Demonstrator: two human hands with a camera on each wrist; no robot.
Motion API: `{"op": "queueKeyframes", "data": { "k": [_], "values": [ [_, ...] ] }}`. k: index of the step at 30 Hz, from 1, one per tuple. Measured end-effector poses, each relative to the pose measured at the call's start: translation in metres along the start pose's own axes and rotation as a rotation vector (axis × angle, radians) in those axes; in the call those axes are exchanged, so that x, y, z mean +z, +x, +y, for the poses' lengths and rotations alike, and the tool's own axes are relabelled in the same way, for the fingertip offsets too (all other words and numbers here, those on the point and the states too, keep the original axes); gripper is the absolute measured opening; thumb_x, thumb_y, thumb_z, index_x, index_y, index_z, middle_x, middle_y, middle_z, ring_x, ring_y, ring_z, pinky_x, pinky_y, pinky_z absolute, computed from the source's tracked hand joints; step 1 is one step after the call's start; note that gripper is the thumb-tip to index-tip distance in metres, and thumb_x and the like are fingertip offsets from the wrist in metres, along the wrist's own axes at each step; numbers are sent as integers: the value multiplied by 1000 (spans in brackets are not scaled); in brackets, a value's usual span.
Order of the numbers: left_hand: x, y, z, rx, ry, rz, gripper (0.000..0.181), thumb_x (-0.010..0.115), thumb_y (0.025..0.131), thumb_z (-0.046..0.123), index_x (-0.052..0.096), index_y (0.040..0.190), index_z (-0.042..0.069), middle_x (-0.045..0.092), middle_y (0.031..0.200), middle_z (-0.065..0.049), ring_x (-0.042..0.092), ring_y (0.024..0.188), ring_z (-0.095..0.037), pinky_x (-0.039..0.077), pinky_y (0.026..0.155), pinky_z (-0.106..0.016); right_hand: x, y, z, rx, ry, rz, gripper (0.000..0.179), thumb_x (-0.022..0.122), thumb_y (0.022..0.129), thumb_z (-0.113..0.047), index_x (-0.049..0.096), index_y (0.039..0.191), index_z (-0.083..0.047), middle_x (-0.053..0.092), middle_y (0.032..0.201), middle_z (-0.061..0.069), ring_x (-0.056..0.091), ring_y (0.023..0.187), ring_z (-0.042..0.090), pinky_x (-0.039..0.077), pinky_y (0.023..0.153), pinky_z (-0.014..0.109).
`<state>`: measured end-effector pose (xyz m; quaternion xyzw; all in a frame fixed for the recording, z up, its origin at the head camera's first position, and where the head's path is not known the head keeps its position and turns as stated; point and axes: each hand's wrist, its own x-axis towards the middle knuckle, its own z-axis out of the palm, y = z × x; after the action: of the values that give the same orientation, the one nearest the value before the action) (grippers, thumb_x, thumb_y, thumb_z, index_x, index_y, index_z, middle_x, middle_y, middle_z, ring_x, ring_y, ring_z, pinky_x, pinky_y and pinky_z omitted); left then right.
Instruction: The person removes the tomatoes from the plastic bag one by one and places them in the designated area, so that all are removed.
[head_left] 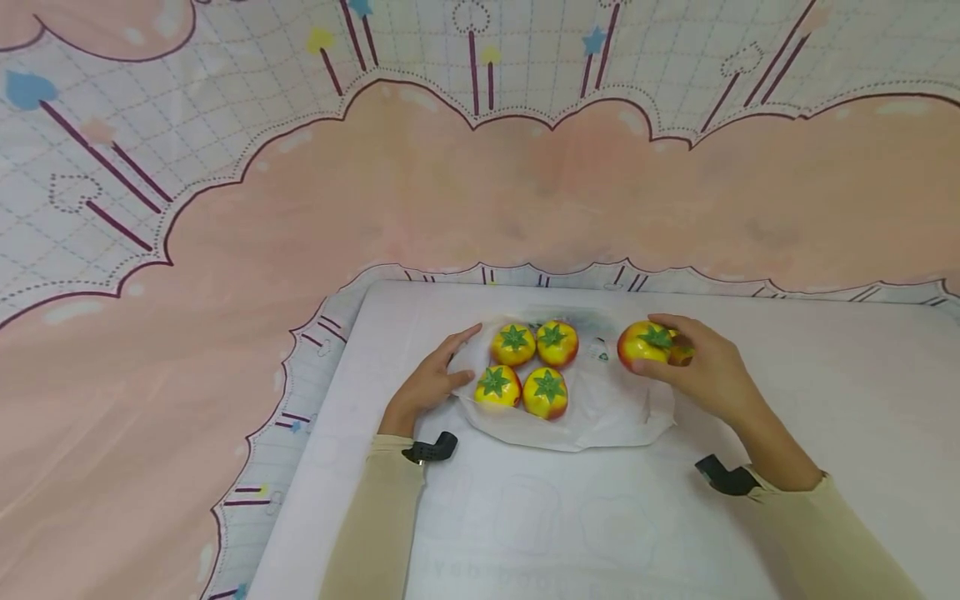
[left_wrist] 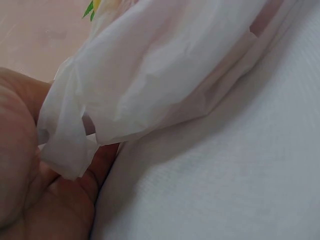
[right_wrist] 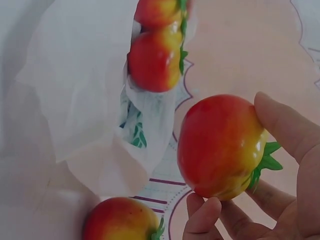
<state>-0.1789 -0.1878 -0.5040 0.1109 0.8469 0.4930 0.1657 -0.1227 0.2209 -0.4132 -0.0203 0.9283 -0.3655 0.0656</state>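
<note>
My right hand (head_left: 705, 367) grips a shiny red-yellow toy tomato (right_wrist: 220, 145) with a green leafy top, thumb on one side and fingers on the other. It is right of a thin white plastic bag (head_left: 592, 425). Another toy tomato (right_wrist: 122, 220) shows low in the right wrist view, partly hidden by the hand in the head view. Several more toy tomatoes (head_left: 546, 392) sit grouped at the bag's left part, its front layer rising against the lower ones. At the left edge, my left hand (head_left: 427, 383) holds the bag's rim between thumb and fingers, with a loose strip (left_wrist: 67, 145) in the palm.
A white table (head_left: 510, 517) lies under everything, its left edge running down past the left sleeve. Behind and to the left hangs a patterned pink cloth (head_left: 525, 200). Green print (right_wrist: 135, 125) shows on the bag. Each wrist wears a small black camera (head_left: 431, 450).
</note>
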Motion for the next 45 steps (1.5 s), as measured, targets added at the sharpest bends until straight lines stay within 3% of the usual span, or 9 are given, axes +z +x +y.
{"op": "queueKeyframes", "data": {
  "k": [18,26,37,45],
  "values": [
    [2,-1,-4,30,7,14,78,66,94,6,39,154,48,28,168,3,19,158,-28,15,127,-59,-7,-9,17,24,-22,41,82,74,86,-59,47,152,-19,47,152,23,50,125,48,56,93,62],
    [2,-1,-4,27,-1,14,79,67,93,6,39,153,49,30,168,4,20,158,-27,15,127,-59,-11,-12,22,28,-42,59,80,75,88,-53,46,153,-17,48,149,24,51,121,47,61,85,54],
    [5,3,-2,13,0,30,78,66,94,6,39,153,49,30,168,3,20,158,-27,15,128,-59,-29,-8,31,10,-47,55,81,75,87,-55,47,152,-16,50,148,25,55,121,48,62,76,46],
    [9,6,1,7,-9,45,78,66,93,6,40,153,49,31,167,3,23,157,-27,17,128,-57,-43,-1,43,12,-65,48,82,75,87,-56,46,152,-16,49,148,26,52,122,50,61,78,54]
  ]
}}
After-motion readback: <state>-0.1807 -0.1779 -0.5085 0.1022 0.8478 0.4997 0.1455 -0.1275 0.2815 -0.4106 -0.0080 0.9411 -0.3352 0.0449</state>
